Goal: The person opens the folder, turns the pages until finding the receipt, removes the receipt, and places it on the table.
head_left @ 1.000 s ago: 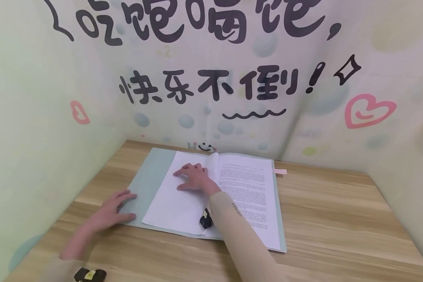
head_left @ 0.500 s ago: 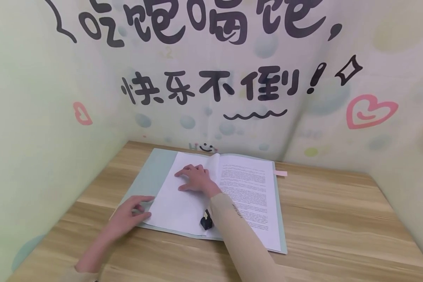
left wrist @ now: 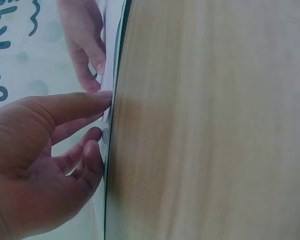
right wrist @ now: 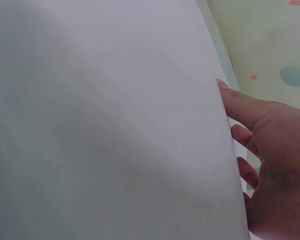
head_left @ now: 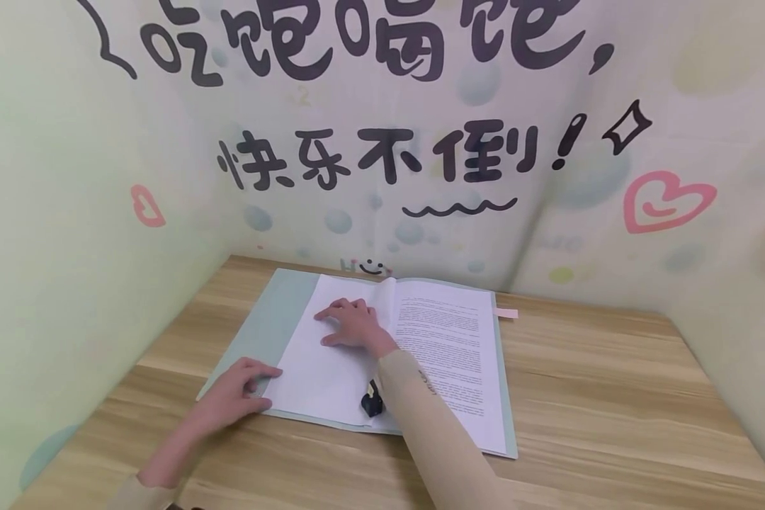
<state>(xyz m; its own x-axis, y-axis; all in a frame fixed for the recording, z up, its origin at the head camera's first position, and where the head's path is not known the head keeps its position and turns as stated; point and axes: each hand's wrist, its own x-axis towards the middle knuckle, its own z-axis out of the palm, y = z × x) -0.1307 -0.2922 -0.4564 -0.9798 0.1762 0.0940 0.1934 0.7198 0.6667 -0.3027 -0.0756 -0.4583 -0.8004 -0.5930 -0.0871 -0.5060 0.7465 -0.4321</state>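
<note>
A pale blue-green folder (head_left: 274, 312) lies spread on the wooden table. It carries a blank white sheet (head_left: 312, 375) on the left and a printed page (head_left: 443, 319) on the right. My right hand (head_left: 353, 326), fingers spread, rests on the blank sheet; in the right wrist view, the sheet (right wrist: 125, 125) hides part of its fingertips. At the sheet's lower left corner, my left hand (head_left: 232, 393) touches the edge with its index fingertip. The left wrist view shows the left thumb (left wrist: 85, 105) at the folder's edge, apart from the bent fingers.
A pink tab (head_left: 506, 313) sticks out from the folder's right side. A black device (head_left: 372, 402) at my right wrist overlaps the sheet. Behind the table (head_left: 612, 382) stands a wall (head_left: 370, 170) with large black lettering, and another wall rises at the left.
My left hand has moved right, from the folder's left flap to the blank sheet's lower left corner, then slightly down. The right hand has stayed in place on the sheet.
</note>
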